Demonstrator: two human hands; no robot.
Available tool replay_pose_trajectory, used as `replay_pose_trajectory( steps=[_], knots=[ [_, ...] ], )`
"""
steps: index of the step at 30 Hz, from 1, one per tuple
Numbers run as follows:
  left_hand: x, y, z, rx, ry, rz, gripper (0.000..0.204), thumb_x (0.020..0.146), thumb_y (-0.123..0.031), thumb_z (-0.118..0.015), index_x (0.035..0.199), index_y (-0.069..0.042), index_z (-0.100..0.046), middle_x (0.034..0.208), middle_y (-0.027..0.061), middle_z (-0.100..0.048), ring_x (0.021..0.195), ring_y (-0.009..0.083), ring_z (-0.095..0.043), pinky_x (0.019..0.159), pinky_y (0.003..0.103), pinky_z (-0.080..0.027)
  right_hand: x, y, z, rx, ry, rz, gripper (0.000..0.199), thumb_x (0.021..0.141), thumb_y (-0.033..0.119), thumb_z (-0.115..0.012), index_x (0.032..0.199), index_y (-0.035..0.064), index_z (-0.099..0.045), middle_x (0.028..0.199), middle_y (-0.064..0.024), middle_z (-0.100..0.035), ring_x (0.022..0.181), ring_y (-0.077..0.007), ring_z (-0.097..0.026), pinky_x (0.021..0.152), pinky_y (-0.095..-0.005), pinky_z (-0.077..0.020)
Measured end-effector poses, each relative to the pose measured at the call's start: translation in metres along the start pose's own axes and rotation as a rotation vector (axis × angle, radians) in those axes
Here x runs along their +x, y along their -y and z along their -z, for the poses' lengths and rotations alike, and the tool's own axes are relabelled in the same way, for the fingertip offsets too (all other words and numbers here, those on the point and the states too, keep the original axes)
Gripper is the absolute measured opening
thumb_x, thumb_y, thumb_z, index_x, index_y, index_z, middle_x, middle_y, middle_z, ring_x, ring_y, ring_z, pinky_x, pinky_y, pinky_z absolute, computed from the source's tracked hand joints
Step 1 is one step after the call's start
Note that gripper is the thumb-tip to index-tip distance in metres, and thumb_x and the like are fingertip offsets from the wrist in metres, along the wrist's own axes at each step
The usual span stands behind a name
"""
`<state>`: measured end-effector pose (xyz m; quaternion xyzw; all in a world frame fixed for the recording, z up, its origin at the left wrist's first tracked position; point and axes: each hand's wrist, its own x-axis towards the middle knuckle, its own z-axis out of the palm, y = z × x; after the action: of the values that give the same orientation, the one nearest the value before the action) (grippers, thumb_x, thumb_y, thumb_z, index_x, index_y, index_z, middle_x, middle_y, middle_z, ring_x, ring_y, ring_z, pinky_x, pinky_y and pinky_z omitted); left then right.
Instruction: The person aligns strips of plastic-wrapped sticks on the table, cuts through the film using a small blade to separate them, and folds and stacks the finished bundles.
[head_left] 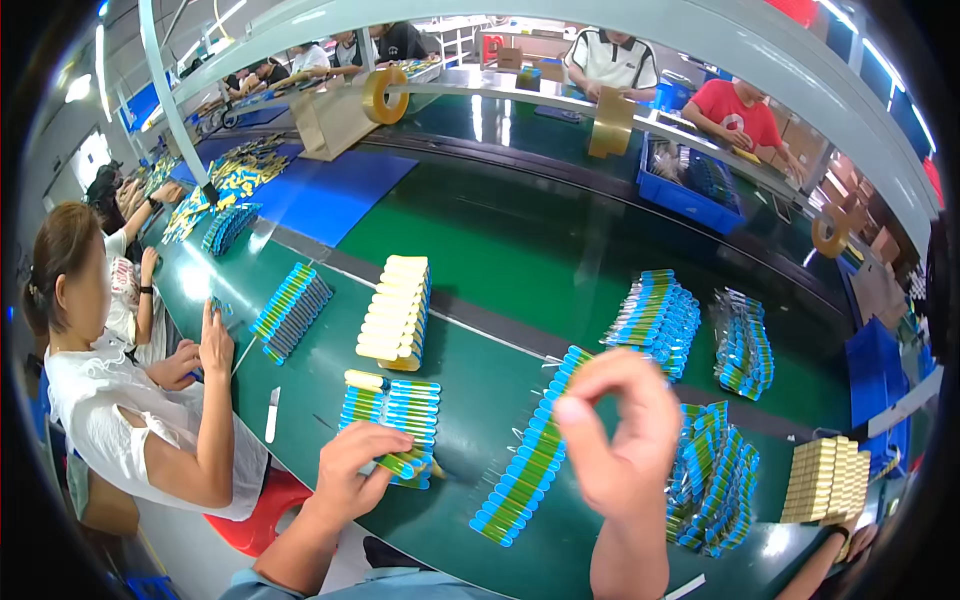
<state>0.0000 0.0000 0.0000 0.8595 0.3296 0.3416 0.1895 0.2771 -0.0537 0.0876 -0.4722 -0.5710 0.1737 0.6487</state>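
My left hand (pixel 362 462) is closed on a slim blue-and-green piece with rounded ends (pixel 402 464), at the near end of a double stack of such pieces (pixel 408 410). A yellow piece lies on the stack's far end. My right hand (pixel 628 430) is raised, thumb and fingertips curled together; anything between them is too small to make out. Below and left of it runs a long overlapping row of blue-and-green pieces (pixel 530 470), with thin wire-like bits along its left side. A stack of pale yellow pieces (pixel 395 312) stands beyond my left hand.
Wrapped blue-and-green bundles (pixel 712 480) lie right of my right hand, with others (pixel 655 320) beyond. A pale yellow stack (pixel 826 480) stands far right. A knife-like tool (pixel 273 415) lies left. A co-worker (pixel 140 390) sits at left; a blue crate (pixel 690 190) stands across the conveyor.
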Motion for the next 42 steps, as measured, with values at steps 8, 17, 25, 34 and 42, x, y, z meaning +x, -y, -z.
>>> replay_pose_trajectory(
  steps=[8, 17, 25, 34, 42],
  knots=[
    [0.072, -0.053, -0.011, -0.142, -0.274, -0.425, 0.028, 0.062, 0.006, -0.080, 0.085, -0.006, -0.068, 0.088, 0.0057, -0.073, 0.080, 0.0231, -0.069, 0.073, 0.034, -0.054, -0.010, -0.029, -0.009, 0.276, 0.827, -0.759, 0.048, 0.100, 0.051, -0.057, 0.100, 0.0029, -0.063, 0.083, -0.0046, -0.066, 0.069, -0.0132, -0.060, 0.062, -0.0306, -0.0490],
    [0.070, -0.051, -0.045, -0.353, -0.388, -0.271, 0.056, 0.081, 0.017, -0.061, 0.132, -0.005, -0.059, 0.137, 0.0193, -0.058, 0.128, 0.0312, -0.058, 0.106, 0.043, -0.049, 0.003, -0.036, -0.004, 0.619, 0.202, -0.540, 0.022, 0.095, 0.000, -0.066, 0.115, -0.0007, -0.059, 0.105, -0.0075, -0.069, 0.095, -0.0101, -0.065, 0.085, -0.0261, -0.0520],
    [0.066, -0.027, -0.053, -0.574, 0.205, 0.058, 0.034, 0.090, -0.002, -0.070, 0.124, 0.000, -0.064, 0.102, 0.0065, -0.069, 0.096, 0.0156, -0.066, 0.086, 0.029, -0.054, 0.001, -0.038, 0.005, -0.155, 0.228, -0.064, 0.021, 0.085, 0.011, -0.076, 0.105, 0.0053, -0.071, 0.118, -0.0111, -0.069, 0.113, -0.0232, -0.063, 0.097, -0.0378, -0.0472],
    [0.068, -0.028, -0.065, -0.777, -0.150, 0.055, 0.037, 0.099, -0.022, -0.065, 0.127, 0.002, -0.061, 0.095, 0.0045, -0.063, 0.081, 0.0082, -0.055, 0.069, 0.023, -0.043, -0.004, -0.042, -0.008, 0.136, 0.450, -0.231, 0.030, 0.099, 0.024, -0.064, 0.120, 0.0024, -0.066, 0.108, -0.0125, -0.070, 0.101, -0.0174, -0.066, 0.088, -0.0343, -0.0514],
    [0.088, -0.046, -0.104, -0.141, 0.306, -0.293, 0.066, 0.090, -0.024, -0.070, 0.147, -0.005, -0.041, 0.127, 0.0170, -0.062, 0.113, 0.0309, -0.060, 0.096, 0.044, -0.047, 0.011, -0.041, 0.045, 0.311, -0.139, -0.211, 0.024, 0.101, 0.005, -0.057, 0.123, -0.0039, -0.060, 0.110, -0.0158, -0.072, 0.099, -0.0189, -0.070, 0.087, -0.0329, -0.0577]
  ],
)
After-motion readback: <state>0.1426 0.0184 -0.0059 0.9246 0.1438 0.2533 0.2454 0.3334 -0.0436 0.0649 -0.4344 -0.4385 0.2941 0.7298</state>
